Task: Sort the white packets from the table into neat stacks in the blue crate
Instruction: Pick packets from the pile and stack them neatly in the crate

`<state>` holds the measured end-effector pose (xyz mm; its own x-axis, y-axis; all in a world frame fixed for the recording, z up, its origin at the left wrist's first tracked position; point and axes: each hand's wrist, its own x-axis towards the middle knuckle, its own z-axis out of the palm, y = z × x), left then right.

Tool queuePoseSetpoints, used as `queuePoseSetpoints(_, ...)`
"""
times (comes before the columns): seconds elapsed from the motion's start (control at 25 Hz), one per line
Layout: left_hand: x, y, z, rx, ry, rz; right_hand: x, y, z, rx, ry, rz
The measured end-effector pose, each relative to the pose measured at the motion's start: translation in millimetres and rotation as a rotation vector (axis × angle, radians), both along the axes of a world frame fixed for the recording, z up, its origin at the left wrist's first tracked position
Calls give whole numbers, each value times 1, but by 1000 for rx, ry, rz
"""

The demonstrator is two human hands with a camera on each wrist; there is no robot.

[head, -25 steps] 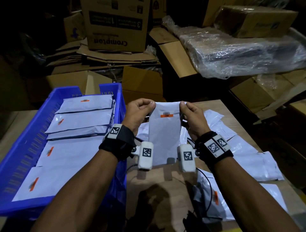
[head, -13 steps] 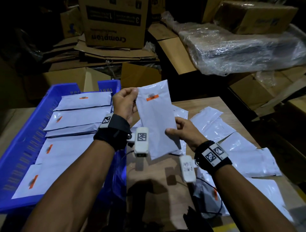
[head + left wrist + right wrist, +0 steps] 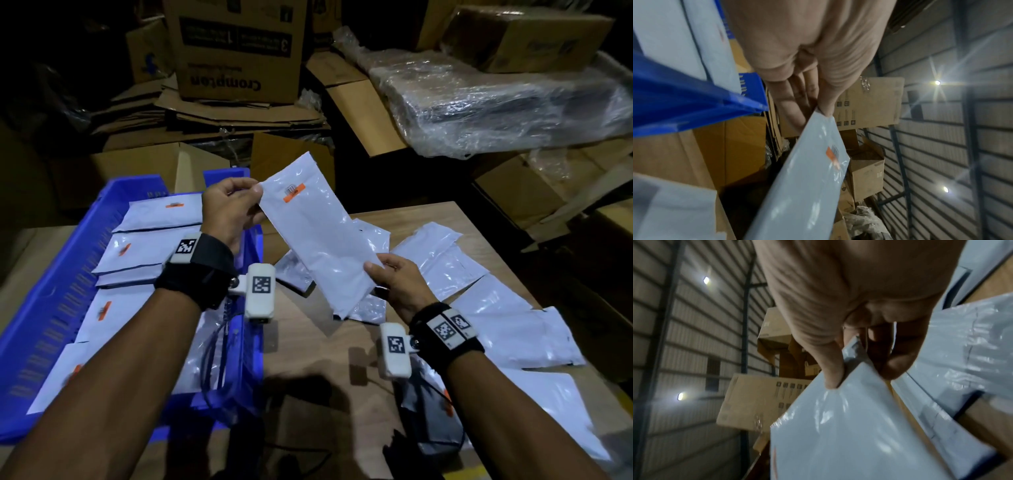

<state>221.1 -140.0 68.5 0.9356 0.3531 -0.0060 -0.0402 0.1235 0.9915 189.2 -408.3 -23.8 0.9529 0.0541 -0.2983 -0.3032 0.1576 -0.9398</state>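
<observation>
I hold one white packet (image 3: 317,233) with an orange label in the air between the crate and the table, tilted. My left hand (image 3: 233,205) pinches its upper left corner, seen close in the left wrist view on the packet (image 3: 807,178). At the packet's lower right edge my right hand (image 3: 390,277) pinches it too, thumb on top of the packet (image 3: 849,426). The blue crate (image 3: 68,270) at left holds stacked white packets (image 3: 144,246) with orange labels. Several loose white packets (image 3: 486,301) lie on the wooden table (image 3: 318,346) at right.
Cardboard boxes (image 3: 236,51) and flattened cartons are piled behind the crate and table. A plastic-wrapped bundle (image 3: 496,99) lies at the back right. A dark-grey packet (image 3: 428,421) sits near the table's front under my right forearm. Cables hang from the wrist cameras.
The packet has turned from upright to slanted and shifted left towards the crate. My right hand slid from its top corner down to its lower right edge. My left hand kept its corner.
</observation>
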Motion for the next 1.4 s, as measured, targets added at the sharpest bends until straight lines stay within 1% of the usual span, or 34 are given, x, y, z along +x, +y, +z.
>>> queuePoseSetpoints(0.08, -5, 16, 5, 123, 20, -58, 3, -1, 2, 197, 65, -136)
queuePoseSetpoints(0.12, -8, 25, 7, 172, 23, -65, 4, 1, 4, 277, 97, -165)
queuePoseSetpoints(0.2, -15, 43, 9, 218, 29, -26, 0, 11, 9, 381, 139, -125)
queuePoseSetpoints(0.28, -25, 61, 10, 234, 47, 12, -7, 29, 16, 385, 144, -21)
queuePoseSetpoints(0.36, -38, 82, 12, 310, 62, 0, -11, 50, 24, 323, 115, 23)
queuePoseSetpoints(0.44, -54, 107, 15, 426, 100, -48, -11, 72, 38, 256, 51, 18)
queuePoseSetpoints(0.56, -80, 150, 19, 673, 199, -153, -4, 105, 64, 147, -39, 57)
queuePoseSetpoints(0.64, -96, 179, 16, 859, 280, -237, 1, 128, 80, 12, -98, 136)
queuePoseSetpoints(0.72, -109, 202, 9, 989, 374, -295, 9, 153, 88, -76, -111, 218)
queuePoseSetpoints(0.88, -135, 233, -10, 1183, 572, -395, 16, 206, 83, -176, -55, 297)
queuePoseSetpoints(0.96, -146, 240, -18, 1232, 640, -437, 16, 228, 73, -228, -33, 322)
queuePoseSetpoints(1.04, -159, 244, -25, 1313, 696, -476, 15, 246, 62, -286, -24, 337)
queuePoseSetpoints(1.12, -171, 250, -32, 1436, 694, -490, 13, 262, 54, -340, -9, 345)
queuePoseSetpoints(1.16, -176, 251, -36, 1469, 669, -498, 12, 268, 50, -361, 6, 343)
queuePoseSetpoints(1.24, -188, 253, -41, 1477, 641, -542, 12, 278, 43, -414, 32, 341)
queuePoseSetpoints(1.4, -206, 250, -50, 1379, 621, -665, 14, 295, 27, -533, 21, 329)
